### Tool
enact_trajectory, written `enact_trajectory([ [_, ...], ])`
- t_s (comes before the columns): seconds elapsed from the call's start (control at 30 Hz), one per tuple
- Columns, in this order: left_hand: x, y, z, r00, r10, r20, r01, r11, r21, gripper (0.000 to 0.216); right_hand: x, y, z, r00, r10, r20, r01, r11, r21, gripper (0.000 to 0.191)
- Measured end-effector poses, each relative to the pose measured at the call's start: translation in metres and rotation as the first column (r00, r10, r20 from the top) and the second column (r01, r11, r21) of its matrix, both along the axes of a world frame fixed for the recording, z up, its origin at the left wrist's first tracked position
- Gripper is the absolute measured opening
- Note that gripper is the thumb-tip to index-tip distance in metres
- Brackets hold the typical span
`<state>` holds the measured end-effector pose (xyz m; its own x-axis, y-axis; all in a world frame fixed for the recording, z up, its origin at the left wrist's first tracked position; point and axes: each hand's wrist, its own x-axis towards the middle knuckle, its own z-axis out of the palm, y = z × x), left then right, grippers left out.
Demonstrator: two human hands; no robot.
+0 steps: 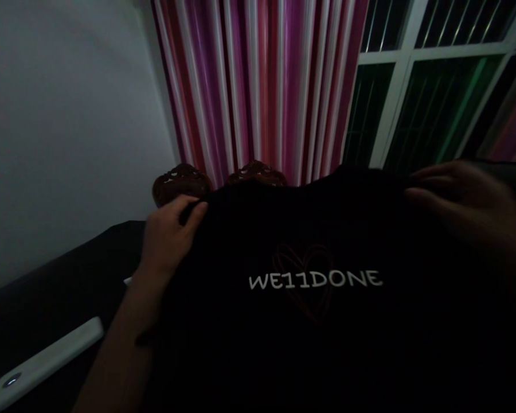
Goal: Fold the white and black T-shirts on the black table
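Black shirt pinched at top edge by left hand, right hand blurred, grip unclear; could slip loose

You have one view only, from the head camera, looking forward and slightly down, very close over the black shirt. Beyond the shirt it faces the striped curtain, with the barred window to the curtain's right.
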<state>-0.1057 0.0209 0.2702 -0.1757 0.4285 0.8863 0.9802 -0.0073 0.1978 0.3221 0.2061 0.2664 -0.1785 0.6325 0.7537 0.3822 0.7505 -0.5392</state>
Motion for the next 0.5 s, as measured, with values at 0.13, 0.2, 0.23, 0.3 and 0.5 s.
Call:
enact_trajectory([
  [0.13,-0.016,0.068,-0.066,0.998,-0.055,0.009,0.055,0.96,-0.275,0.033,-0.046,0.063,-0.058,0.994,-0.021,0.11,0.027,0.998,-0.053,0.041],
  [0.2,-0.015,0.086,-0.104,0.996,-0.087,-0.024,0.07,0.915,-0.398,0.033,-0.063,0.085,-0.11,0.976,0.032,0.217,-0.008,0.994,-0.109,0.041],
  [0.23,-0.011,0.091,-0.122,0.993,-0.117,-0.029,0.09,0.883,-0.46,0.034,-0.07,0.09,-0.137,0.956,0.036,0.29,-0.004,0.994,-0.111,0.041],
  [0.3,0.001,0.097,-0.156,0.982,-0.186,-0.005,0.148,0.796,-0.587,0.039,-0.079,0.089,-0.187,0.884,0.044,0.465,0.02,0.991,-0.133,0.043],
  [0.5,0.023,0.106,-0.231,0.985,-0.168,0.035,0.107,0.443,-0.89,0.067,-0.084,0.061,-0.278,0.626,0.034,0.779,0.162,0.972,-0.172,0.066],
])
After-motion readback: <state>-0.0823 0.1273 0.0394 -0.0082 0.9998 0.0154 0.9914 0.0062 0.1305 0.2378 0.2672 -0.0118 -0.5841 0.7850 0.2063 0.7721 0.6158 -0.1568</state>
